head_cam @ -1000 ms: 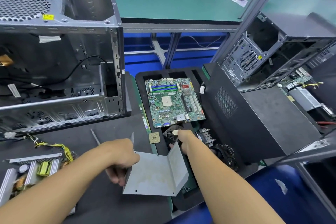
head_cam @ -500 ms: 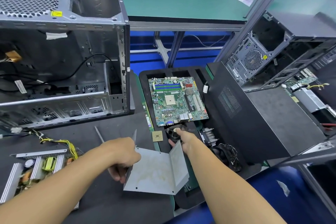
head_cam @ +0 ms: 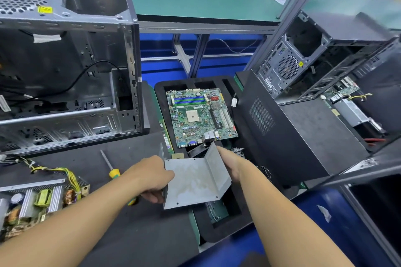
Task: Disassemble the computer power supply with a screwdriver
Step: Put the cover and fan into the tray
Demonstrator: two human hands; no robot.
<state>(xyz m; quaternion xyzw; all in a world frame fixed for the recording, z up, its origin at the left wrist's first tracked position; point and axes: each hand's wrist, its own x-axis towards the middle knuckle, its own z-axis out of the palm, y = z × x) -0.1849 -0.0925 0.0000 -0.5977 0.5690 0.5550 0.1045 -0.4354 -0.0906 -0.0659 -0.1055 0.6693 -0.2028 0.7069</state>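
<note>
A bent grey metal power supply cover is held just above the black mat, between both hands. My left hand grips its upright left wall, and my right hand grips its raised right wall. The bare power supply circuit board, with heatsinks and yellow wires, lies on the mat at the lower left. A screwdriver with a yellow handle lies on the mat and runs under my left wrist, which hides part of it.
An open grey computer case stands at the left. Past the cover, a black foam tray holds a green motherboard. To the right are a black side panel and a second case.
My right hand has left the fan in the tray and taken hold of the cover's right wall. The cover has lifted slightly, and the screwdriver's handle now shows.
</note>
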